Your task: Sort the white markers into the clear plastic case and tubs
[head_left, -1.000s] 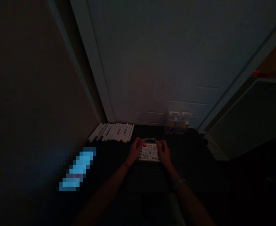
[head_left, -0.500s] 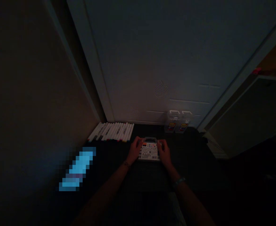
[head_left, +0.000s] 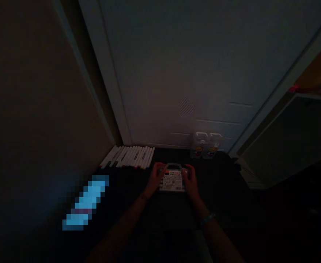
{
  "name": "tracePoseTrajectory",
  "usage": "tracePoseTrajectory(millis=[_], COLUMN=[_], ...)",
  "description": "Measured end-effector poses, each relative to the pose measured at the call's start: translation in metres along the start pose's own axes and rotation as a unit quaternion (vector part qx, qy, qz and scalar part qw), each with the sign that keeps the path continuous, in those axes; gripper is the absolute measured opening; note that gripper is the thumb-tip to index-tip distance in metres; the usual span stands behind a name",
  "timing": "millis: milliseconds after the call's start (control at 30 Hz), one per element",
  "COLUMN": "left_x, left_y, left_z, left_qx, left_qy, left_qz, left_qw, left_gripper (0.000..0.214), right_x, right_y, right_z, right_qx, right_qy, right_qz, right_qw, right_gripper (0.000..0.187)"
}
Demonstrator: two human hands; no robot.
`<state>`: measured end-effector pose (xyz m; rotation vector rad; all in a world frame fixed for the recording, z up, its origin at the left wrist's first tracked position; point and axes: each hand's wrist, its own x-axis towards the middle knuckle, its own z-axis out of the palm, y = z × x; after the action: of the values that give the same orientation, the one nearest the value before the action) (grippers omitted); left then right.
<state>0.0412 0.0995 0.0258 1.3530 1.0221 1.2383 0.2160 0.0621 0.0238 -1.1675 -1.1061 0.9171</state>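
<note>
head view: your dark tabletop (head_left: 218, 197) is dimly lit, and the clear case (head_left: 173, 179) sits near its middle, right in front of you.
left grip: your left hand (head_left: 155, 179) has its fingers curled round the case's left side, closed on it.
right grip: your right hand (head_left: 190, 179) clasps the opposite side the same way, a band (head_left: 208, 219) on that wrist.
marker row: beyond your left hand, white markers (head_left: 131, 157) lie side by side, slim and round, coloured ends toward you.
twin cases: two see-through cases (head_left: 198, 147) stand side by side beyond your right hand, each with a handle and a bright label.
barriers: a pale panel (head_left: 155, 80) rises just behind the twin cases, closing off the far edge; a wall (head_left: 40, 91) bounds your left.
bright patch: a pixelated blue shape (head_left: 86, 204) lies to your left; you cannot tell what it is.
textures: your case looks like hard plastic, with a looped handle (head_left: 174, 165) and a printed label; the panel bears a striped heart (head_left: 186, 106) and raised lines.
</note>
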Motion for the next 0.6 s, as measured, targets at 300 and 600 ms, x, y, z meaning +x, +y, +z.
tracePoseTrajectory(millis=[300, 600], left_x=[-0.013, -0.013], left_y=[0.017, 0.035], left_z=[-0.007, -0.022], left_qx=[0.033, 0.372], left_qy=[-0.123, -0.178], left_qz=[-0.012, 0.307], left_qw=[0.992, 0.858], left_gripper=[0.045, 0.036], right_x=[-0.003, 0.014], right_y=[-0.011, -0.001], right_z=[-0.003, -0.011], right_qx=[0.049, 0.212], right_qy=[0.014, -0.114], right_qz=[-0.033, 0.070], right_qw=[0.998, 0.968], right_gripper=[0.057, 0.063])
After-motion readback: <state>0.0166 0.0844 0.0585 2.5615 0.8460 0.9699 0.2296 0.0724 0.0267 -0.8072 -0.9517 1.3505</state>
